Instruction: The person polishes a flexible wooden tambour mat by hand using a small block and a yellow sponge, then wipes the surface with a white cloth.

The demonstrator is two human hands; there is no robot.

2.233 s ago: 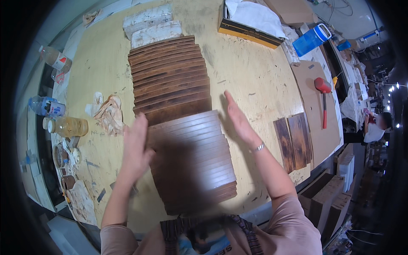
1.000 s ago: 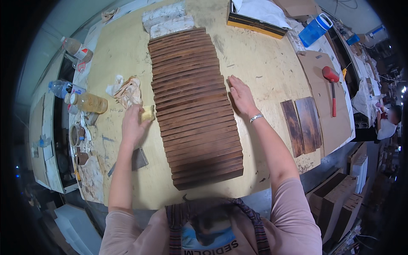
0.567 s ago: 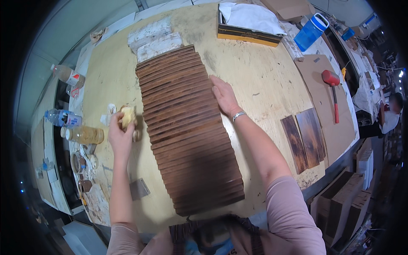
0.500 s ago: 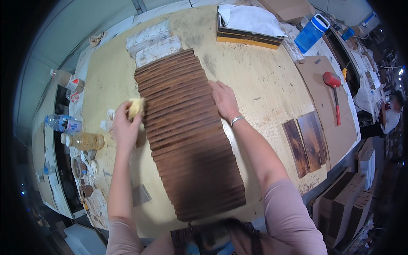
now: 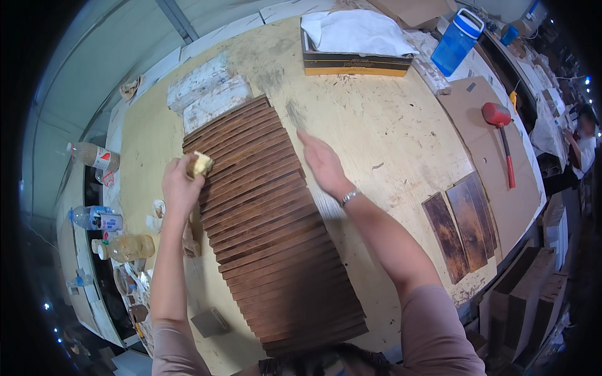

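A long row of dark brown wooden strips (image 5: 263, 207) lies side by side, overlapping like steps, down the middle of the table. My left hand (image 5: 179, 188) is closed around a pale yellow sponge (image 5: 202, 164), which sits at the left ends of the upper strips. Along the right ends, my right hand (image 5: 326, 166) rests with its fingers stretched out, holding nothing. Its wrist wears a metal band. White-smeared blocks (image 5: 216, 100) stand against the far end of the row.
Bottles and a jar of yellowish liquid (image 5: 132, 248) line the left edge. A small grey block (image 5: 211, 322) lies near my left forearm. At right are loose stained boards (image 5: 467, 216), a red mallet (image 5: 497, 116), a blue bottle (image 5: 456, 44) and a cloth-topped box (image 5: 357, 62).
My view has shifted. My left hand has brought the sponge from beside the strips onto their left ends. The fingers of my right hand now point farther along the right edge.
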